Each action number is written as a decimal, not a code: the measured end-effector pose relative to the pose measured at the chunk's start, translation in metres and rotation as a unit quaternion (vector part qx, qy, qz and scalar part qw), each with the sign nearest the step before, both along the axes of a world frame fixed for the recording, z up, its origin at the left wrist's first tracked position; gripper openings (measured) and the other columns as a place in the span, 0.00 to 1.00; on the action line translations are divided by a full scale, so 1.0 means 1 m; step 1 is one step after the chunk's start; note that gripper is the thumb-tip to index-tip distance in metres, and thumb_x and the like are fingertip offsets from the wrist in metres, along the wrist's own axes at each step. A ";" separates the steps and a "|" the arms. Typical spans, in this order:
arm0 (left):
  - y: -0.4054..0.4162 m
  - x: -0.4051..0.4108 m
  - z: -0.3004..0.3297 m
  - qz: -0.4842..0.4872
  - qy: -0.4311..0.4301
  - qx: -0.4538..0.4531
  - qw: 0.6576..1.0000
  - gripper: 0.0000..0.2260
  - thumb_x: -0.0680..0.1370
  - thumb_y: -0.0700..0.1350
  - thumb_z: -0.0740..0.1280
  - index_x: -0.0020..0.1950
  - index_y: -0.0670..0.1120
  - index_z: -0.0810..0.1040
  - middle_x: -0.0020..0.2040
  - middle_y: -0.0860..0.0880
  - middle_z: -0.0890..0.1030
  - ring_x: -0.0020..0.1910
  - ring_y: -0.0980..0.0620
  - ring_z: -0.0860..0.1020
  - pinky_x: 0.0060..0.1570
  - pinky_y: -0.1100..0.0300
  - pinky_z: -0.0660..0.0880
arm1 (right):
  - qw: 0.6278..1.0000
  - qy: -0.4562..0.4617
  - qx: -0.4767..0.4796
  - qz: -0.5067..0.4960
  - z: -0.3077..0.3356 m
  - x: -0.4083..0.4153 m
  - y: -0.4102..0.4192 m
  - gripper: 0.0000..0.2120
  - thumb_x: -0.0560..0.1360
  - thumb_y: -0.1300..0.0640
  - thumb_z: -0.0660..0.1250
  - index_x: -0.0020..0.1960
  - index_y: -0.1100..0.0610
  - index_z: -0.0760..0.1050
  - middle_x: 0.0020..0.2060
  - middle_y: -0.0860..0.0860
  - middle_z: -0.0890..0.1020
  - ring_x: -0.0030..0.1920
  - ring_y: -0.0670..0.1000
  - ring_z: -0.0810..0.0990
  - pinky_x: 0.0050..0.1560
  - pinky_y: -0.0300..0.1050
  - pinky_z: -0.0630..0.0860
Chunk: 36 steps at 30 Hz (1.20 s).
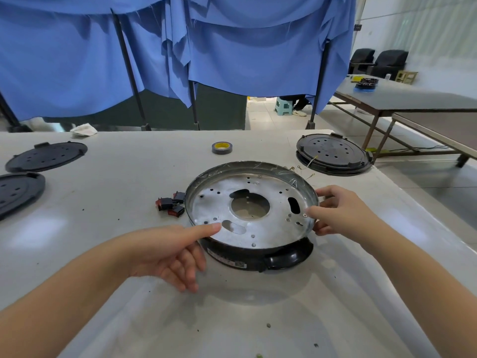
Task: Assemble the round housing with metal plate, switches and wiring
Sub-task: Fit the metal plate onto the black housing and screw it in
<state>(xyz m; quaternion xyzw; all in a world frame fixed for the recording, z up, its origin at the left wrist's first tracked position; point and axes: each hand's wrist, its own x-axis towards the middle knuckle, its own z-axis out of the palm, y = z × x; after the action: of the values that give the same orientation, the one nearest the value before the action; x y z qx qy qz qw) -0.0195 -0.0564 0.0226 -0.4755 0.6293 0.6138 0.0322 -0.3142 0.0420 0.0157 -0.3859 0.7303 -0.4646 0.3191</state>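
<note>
A round metal plate (pixel 271 223) with a raised rim, many holes and a central opening sits tilted in the black round housing (pixel 284 257) at the table's middle. My left hand (pixel 170 254) holds the plate's near-left rim, thumb on its inner face and fingers underneath. My right hand (pixel 338 210) grips the right rim, thumb inside next to a screw. Three black-and-red rocker switches (pixel 171 204) lie just left of the plate. Thin wires with ring terminals (pixel 305 171) stick out behind its far-right edge.
A roll of grey tape (pixel 222 147) lies behind the plate. Two black perforated lids (pixel 46 156) (pixel 18 192) lie at the left, another housing with a lid (pixel 334 153) at the far right. Blue curtains hang behind the table; a crumpled cloth (pixel 84 130) lies at its far edge.
</note>
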 end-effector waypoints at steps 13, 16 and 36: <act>-0.024 -0.036 0.031 -0.125 -0.022 -0.418 0.900 0.11 0.65 0.55 0.79 0.36 0.52 0.81 0.32 0.57 0.81 0.30 0.62 0.77 0.30 0.68 0.72 | 0.906 0.395 0.104 -0.112 -0.004 -0.039 -0.009 0.17 0.73 0.45 0.69 0.57 0.54 0.74 0.52 0.53 0.78 0.53 0.55 0.75 0.47 0.47 0.72; -0.032 -0.052 0.031 -0.194 -0.094 -0.384 0.898 0.13 0.63 0.58 0.80 0.38 0.54 0.80 0.33 0.60 0.80 0.31 0.65 0.77 0.30 0.71 0.70 | 0.890 0.407 0.173 -0.113 -0.014 -0.041 -0.016 0.29 0.72 0.42 0.69 0.65 0.57 0.67 0.59 0.58 0.73 0.59 0.59 0.72 0.56 0.52 0.73; -0.042 -0.067 0.025 -0.200 -0.083 -0.329 0.919 0.08 0.68 0.57 0.77 0.42 0.55 0.84 0.40 0.56 0.82 0.39 0.59 0.79 0.40 0.64 0.74 | 0.976 0.132 -0.135 -0.107 0.048 -0.014 -0.006 0.03 0.74 0.52 0.70 0.47 0.46 0.76 0.39 0.43 0.80 0.40 0.43 0.78 0.36 0.39 0.70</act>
<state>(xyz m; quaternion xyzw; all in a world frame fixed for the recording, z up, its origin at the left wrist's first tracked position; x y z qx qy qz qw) -0.0863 -0.0986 0.0481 -0.3722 0.8731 0.3111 0.0481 -0.3282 0.0363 0.0633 -0.4027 0.7339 -0.5352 0.1129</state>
